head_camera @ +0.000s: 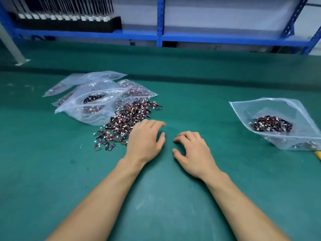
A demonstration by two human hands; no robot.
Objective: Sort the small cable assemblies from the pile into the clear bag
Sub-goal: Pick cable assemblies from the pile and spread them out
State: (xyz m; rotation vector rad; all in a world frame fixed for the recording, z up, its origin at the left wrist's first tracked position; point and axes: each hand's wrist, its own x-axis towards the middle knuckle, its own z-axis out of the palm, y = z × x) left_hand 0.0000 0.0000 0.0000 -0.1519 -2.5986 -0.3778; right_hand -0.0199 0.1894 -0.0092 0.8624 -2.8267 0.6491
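While your left hand (145, 138) lies flat and relaxed against the pile's (127, 119) 5 o'clock edge, your right hand (193, 153) rests loosely curled on the mat (52, 171), holding nothing. The open bag (281, 108), part filled, sits at 2 o'clock from your hands; filled bags (90, 100) lie at 10.

Green table mat (52, 171), blue shelving (160, 23) behind, black tray (69, 25) holding perhaps white-tipped cables on it
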